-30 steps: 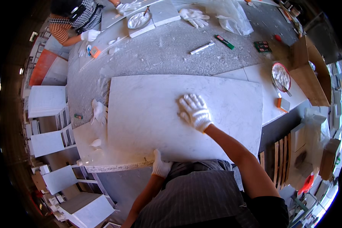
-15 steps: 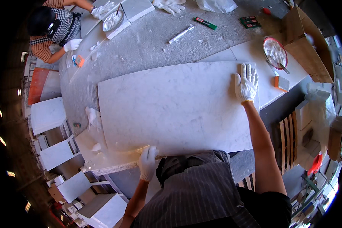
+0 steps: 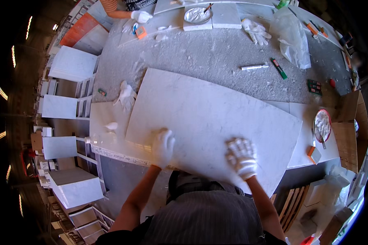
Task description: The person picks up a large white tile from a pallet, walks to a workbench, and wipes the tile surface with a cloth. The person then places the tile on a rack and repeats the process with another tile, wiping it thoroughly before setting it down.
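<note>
A large white marble slab (image 3: 208, 110) with faint grey veins lies aslant on the worktable, its near edge against my apron. My right hand (image 3: 243, 158), in a white knit glove, is over the slab's near right part with its fingers spread, holding nothing. Near the slab's near left edge is my left hand (image 3: 163, 148), also gloved. Motion smears its fingers, so their grip cannot be made out. Beyond the slab's left corner rests a crumpled white cloth or glove (image 3: 126, 94). A small white rounded piece (image 3: 111, 126) sits on the pale surface to the left.
At the right stand a red-rimmed bowl (image 3: 322, 122) of white paste, an orange-and-grey block (image 3: 314, 155) and a cardboard box (image 3: 347, 136). Gloves (image 3: 255, 31), a plastic bag (image 3: 290, 38) and a green box (image 3: 279, 68) lie farther back. Across the table a co-worker's gloved hand (image 3: 141, 16) shows.
The view has swung right. The slab now lies turned clockwise. My right hand has come from its far right corner to its near part, and my left hand has moved onto its near left side.
</note>
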A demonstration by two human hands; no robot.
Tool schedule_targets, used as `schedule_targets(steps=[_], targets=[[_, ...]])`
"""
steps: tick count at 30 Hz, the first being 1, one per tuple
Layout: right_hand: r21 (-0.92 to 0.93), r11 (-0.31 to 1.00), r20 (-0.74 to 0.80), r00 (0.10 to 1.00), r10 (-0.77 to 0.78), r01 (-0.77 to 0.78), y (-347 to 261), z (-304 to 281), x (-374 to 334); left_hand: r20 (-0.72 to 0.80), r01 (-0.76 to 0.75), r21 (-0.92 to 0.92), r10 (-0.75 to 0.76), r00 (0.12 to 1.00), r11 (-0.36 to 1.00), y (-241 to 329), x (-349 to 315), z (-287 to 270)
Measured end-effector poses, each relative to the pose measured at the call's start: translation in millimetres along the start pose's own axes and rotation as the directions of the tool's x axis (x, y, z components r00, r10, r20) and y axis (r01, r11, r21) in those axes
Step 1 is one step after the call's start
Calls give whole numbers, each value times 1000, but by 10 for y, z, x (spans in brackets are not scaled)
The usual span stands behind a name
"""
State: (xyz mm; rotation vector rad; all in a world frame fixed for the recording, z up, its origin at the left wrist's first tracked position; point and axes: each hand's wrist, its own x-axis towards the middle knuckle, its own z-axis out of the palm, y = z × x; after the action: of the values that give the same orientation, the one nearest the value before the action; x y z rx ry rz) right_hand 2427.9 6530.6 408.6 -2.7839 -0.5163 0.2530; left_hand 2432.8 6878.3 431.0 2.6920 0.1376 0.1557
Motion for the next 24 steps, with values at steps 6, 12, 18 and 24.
schedule_targets(steps=[6, 12, 18, 24], targets=[[-123, 880, -269, 869, 415, -458, 1088, -109, -397, -71, -44, 75, 49, 996, 996, -401, 177, -255], [-82, 800, -391, 758, 522, -594, 957, 121, -261, -228, 14, 202, 33, 973, 979, -884, 837, -260], [-82, 785, -401, 742, 538, -614, 436, 300, -79, -543, 360, 352, -125, 831, 864, -1899, 1751, -355], [-56, 824, -388, 773, 503, -564, -341, 415, 81, -567, 339, 308, -114, 815, 889, -2462, 2087, -415]])
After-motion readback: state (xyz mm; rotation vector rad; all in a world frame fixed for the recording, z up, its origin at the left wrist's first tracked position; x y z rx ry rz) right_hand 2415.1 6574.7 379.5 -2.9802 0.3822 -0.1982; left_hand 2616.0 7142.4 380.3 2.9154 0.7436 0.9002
